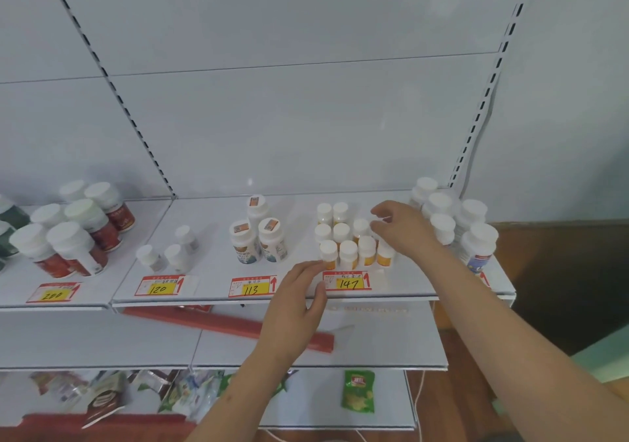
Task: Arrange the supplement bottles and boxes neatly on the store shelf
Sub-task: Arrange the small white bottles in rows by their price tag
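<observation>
both hands open, holding nothing: left hand (299, 300) at the orange bottles' (350, 239) 7 o'clock, right hand (400, 229) at 3 o'clock; a careless squeeze could topple the packed cluster.

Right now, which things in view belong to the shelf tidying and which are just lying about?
Job: orange-labelled bottles, left hand, right hand, red-labelled bottles, three tall bottles, three small white bottles, blue-labelled bottles.
Lying about: red strip, green packet, snack packets.

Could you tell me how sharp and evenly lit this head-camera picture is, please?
Head view: soft overall, labels unreadable; wide-angle bends the uprights; a faint glare spot on the back panel; even light, weak shadows under the orange bottles; packets below blurred.
</observation>
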A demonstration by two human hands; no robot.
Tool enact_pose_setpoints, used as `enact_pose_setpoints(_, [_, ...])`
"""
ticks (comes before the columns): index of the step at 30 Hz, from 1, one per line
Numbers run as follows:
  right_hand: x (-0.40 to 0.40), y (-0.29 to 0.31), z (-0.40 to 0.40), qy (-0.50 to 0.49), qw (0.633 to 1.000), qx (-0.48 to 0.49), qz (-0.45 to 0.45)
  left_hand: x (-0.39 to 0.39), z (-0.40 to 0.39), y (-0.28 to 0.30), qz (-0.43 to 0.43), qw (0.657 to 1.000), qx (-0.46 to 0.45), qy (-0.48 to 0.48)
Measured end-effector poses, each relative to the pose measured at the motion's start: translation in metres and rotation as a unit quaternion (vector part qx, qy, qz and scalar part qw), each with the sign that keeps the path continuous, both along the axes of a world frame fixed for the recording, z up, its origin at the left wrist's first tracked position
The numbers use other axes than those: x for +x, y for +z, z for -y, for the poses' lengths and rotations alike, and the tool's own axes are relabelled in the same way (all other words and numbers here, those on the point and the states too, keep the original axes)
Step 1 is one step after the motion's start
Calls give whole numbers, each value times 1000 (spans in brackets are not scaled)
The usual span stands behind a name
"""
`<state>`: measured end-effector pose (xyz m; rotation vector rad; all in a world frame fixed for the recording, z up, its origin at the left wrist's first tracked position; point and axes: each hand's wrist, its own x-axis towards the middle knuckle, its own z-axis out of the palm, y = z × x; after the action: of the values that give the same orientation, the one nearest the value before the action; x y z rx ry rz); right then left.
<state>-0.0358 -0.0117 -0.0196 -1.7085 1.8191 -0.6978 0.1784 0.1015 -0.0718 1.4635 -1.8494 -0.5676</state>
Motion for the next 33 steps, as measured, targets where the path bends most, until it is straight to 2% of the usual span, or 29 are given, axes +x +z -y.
enact_pose_setpoints(3, [1,-8,7,-3,998,53,-15,-1,1,4,5,1000,-9,-1])
enact_pose_setpoints(5, [0,-11,11,-18,998,58,-7,-2,2,6,6,1000,-11,2])
enact_pose_setpoints(7, [0,-6,9,-30,998,47,-38,-2,3,9,-3,1000,-15,4])
enact_pose_setpoints(9, [-2,6,3,-46,996,-7,-76,-4,4,17,-43,999,-13,12])
enact_pose_setpoints(11, [-2,22,-10,-52,994,-91,-33,-9,6,34,-137,990,28,33])
enact_pose_setpoints(13, [0,39,-29,-32,984,-142,104,-16,10,61,-279,951,123,49])
enact_pose_setpoints(15, [7,53,-51,28,961,-155,227,-23,15,93,-412,881,231,38])
enact_pose_setpoints(16, [11,58,-62,60,954,-157,248,-26,16,107,-451,852,266,30])
enact_pose_setpoints(17, [14,62,-72,86,950,-159,254,-28,18,118,-467,836,286,26])
enact_pose_setpoints(20, [16,66,-90,115,939,-165,278,-29,18,134,-437,857,273,23])
enact_pose_setpoints(23, [12,66,-94,107,934,-150,307,-29,16,133,-426,878,216,-15])
enact_pose_setpoints(26, [9,67,-92,66,936,-129,320,-29,11,131,-359,921,136,-65])
enact_pose_setpoints(28, [5,69,-92,55,947,-128,291,-30,10,130,-321,937,110,-86])
enact_pose_setpoints(30, [1,70,-93,62,955,-132,260,-31,11,129,-320,937,112,-84])
enact_pose_setpoints(33, [0,69,-96,88,955,-144,244,-33,15,128,-377,908,176,-47])
